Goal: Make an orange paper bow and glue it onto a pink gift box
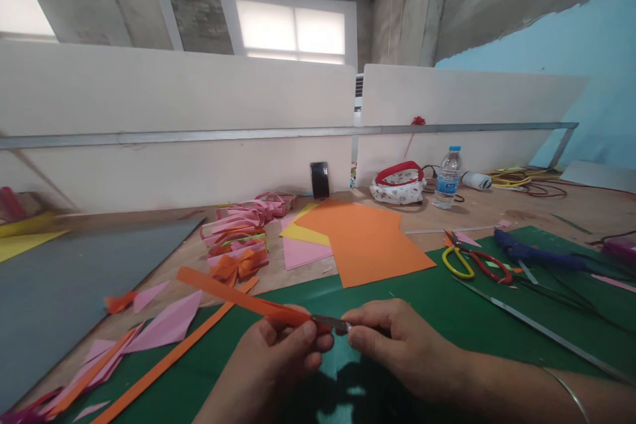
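Observation:
My left hand (288,344) pinches a folded orange paper strip (223,291), whose long end points up to the left. In my right hand (397,341) is a small metal-bladed tool (332,324), its blade lying against the strip's right end beside my left fingertips. Its handle is hidden in my fingers, so I cannot tell its exact kind. Both hands are closed above the green mat (293,288). Another long orange strip (183,348) lies on the left, near pink paper pieces (166,324).
Orange sheets (368,242) lie ahead, beside pink paper bows (243,218) and an orange bow (241,265). To the right are scissors (460,262), a blue glue gun (536,253) and a metal ruler (541,328). A phone (319,180) and water bottle (448,179) stand behind.

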A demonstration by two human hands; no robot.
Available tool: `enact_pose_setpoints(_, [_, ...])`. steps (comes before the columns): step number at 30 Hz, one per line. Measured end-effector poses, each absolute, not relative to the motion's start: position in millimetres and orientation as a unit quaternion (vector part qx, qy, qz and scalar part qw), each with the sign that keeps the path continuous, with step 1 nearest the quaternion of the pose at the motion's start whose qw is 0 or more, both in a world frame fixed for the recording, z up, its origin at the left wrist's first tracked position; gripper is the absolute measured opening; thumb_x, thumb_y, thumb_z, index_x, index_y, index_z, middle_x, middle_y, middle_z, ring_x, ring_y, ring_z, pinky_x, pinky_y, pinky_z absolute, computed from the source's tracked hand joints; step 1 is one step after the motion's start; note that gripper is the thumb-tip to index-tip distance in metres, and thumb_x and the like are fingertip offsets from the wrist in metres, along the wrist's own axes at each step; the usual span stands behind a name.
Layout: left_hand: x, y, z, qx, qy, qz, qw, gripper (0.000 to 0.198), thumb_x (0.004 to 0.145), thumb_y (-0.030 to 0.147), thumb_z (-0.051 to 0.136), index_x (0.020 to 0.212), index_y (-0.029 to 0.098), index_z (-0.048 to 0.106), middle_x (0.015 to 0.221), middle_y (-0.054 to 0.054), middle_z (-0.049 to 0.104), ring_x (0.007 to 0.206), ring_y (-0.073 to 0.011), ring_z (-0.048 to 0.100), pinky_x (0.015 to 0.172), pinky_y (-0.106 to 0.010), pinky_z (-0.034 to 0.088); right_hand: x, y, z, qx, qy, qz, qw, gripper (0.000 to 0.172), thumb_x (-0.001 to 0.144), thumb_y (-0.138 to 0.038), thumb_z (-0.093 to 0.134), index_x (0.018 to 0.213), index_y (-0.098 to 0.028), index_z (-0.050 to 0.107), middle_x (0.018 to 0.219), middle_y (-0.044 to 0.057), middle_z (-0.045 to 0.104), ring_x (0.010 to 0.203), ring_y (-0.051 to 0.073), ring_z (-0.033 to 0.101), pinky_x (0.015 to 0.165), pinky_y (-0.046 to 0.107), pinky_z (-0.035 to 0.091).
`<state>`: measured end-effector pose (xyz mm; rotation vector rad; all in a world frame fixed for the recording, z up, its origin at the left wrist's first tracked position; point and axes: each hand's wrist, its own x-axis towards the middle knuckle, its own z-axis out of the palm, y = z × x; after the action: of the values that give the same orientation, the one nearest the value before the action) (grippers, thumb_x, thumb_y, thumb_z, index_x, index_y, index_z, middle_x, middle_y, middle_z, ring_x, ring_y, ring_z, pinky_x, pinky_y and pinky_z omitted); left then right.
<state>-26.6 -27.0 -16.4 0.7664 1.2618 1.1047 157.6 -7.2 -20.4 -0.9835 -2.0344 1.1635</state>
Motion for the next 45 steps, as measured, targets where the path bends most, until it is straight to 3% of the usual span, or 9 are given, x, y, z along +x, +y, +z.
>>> enact_pose_setpoints(4, [-27.5,-26.9,-15.8,0.338,0.544,0.481,0.599,0.026,0.060,0.033,0.078,0.076,0.016,0.067,0.077,-0.009,0.071,0.074,-0.0184,0.066,0.060,-0.023,0.050,157.1,-7.3,-18.9,-0.369,-0.763,0.439,0.298,0.026,0.087,-0.028,0.049,0.088,-0.014,0.071,0.074,0.001,0.058,0.069,0.013,0.048,0.063,0.023,0.036])
enact_pose_setpoints(19, [-27.8,-25.9,-18.4,0.385,0.492,0.428,0.654,0.019,0.065,0.032,0.075,0.075,0.016,0.071,0.065,-0.001,0.063,0.060,-0.0071,0.051,0.051,-0.013,0.037,155.2,-10.6,-18.2,-0.354,-0.775,0.430,0.299,0.024,0.087,-0.026,0.049,0.089,-0.015,0.071,0.079,0.002,0.062,0.072,0.013,0.052,0.064,0.022,0.038])
enact_pose_setpoints(32, [-31.3,-22.9,-22.1,0.375,0.474,0.422,0.676,0.021,0.067,0.032,0.076,0.076,0.013,0.072,0.067,-0.004,0.065,0.061,-0.0070,0.055,0.052,-0.012,0.041,154.2,-12.2,-20.3,-0.354,-0.771,0.432,0.306,0.029,0.088,-0.030,0.049,0.097,-0.016,0.073,0.082,0.003,0.064,0.073,0.014,0.053,0.067,0.023,0.040])
enact_pose_setpoints(39, [-30.5,-22.1,-23.1,0.355,0.465,0.429,0.688,0.023,0.060,0.032,0.081,0.071,0.014,0.072,0.066,-0.005,0.066,0.061,-0.0078,0.057,0.051,-0.012,0.042,154.8,-13.2,-18.0,-0.351,-0.758,0.458,0.304,0.030,0.089,-0.031,0.048,0.094,-0.015,0.073,0.083,0.003,0.065,0.076,0.015,0.053,0.072,0.025,0.041])
enact_pose_setpoints(45, [-27.3,-27.4,-15.1,0.369,0.492,0.423,0.666,0.020,0.058,0.028,0.081,0.068,0.013,0.071,0.063,-0.005,0.065,0.060,-0.0100,0.055,0.050,-0.016,0.041,152.5,-13.6,-15.5,-0.338,-0.758,0.462,0.313,0.024,0.088,-0.025,0.050,0.089,-0.014,0.071,0.074,0.000,0.060,0.068,0.011,0.049,0.062,0.021,0.037])
